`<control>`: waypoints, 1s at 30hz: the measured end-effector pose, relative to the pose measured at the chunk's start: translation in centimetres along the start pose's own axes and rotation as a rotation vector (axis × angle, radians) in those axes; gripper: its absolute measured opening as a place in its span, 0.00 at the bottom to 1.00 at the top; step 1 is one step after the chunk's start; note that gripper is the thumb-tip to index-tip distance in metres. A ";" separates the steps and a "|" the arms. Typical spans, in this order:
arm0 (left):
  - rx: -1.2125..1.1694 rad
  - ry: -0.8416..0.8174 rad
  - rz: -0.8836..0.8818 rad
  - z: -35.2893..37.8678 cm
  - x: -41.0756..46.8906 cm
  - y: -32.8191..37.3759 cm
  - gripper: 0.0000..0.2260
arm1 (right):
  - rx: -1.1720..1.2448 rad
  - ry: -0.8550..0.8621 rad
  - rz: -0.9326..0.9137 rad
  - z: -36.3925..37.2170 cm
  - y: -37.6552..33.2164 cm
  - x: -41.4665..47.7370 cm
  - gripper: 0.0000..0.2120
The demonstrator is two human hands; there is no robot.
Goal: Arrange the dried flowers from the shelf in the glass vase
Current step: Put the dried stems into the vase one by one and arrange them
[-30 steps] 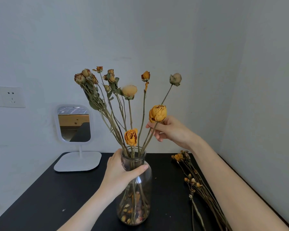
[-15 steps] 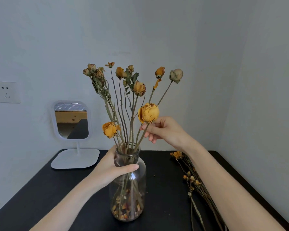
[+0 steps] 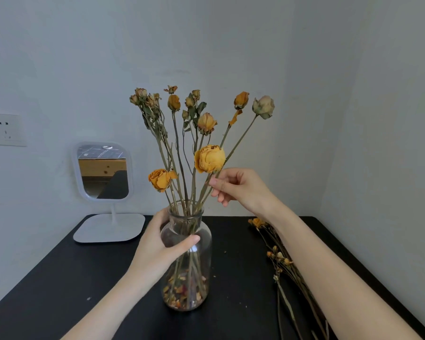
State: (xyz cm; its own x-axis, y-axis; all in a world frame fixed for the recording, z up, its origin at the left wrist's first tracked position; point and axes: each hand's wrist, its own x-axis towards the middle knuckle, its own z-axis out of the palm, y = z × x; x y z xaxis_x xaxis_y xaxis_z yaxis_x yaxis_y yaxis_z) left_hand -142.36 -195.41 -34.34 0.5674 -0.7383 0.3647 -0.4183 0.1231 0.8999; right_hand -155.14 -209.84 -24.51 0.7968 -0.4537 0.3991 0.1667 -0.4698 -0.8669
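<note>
Most of the dried yellow-orange roses (image 3: pixel 201 133) already stand fanned out in the clear glass vase (image 3: pixel 187 261) on the black worktop (image 3: pixel 59 285). The left hand (image 3: pixel 157 244) wraps its grip around the vase's shoulder. Above it, the right hand (image 3: pixel 241 187) pinches one stem just under the big yellow bloom (image 3: pixel 209 158), while a loose bundle of thin dried sprigs (image 3: pixel 285 263) waits below that wrist, not yet placed.

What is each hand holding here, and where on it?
Left hand grips the glass vase at its neck and shoulder. Right hand pinches a stem just below the large yellow bloom.
</note>
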 end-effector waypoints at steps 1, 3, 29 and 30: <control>0.020 0.119 0.023 0.3 -1.0 -0.1 0.25 | 0.005 0.006 0.003 -0.1 0.0 -0.2 0.05; 0.089 0.331 0.107 0.9 -3.1 -0.6 0.19 | 0.024 0.026 0.021 -0.6 0.0 -0.7 0.02; 0.568 -0.300 -0.352 21.1 -0.7 -2.4 0.10 | -0.666 0.031 0.728 -9.0 13.2 -12.9 0.04; 0.571 -0.296 -0.369 21.3 -0.7 -2.5 0.10 | -0.669 0.024 0.729 -8.9 13.3 -12.9 0.04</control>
State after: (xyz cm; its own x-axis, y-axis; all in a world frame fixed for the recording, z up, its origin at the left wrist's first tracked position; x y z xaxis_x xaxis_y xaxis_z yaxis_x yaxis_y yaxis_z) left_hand -156.82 -209.34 -41.91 0.5608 -0.8231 -0.0897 -0.5873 -0.4718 0.6576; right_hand -168.39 -216.96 -38.52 0.5608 -0.8137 -0.1528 -0.7285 -0.3973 -0.5581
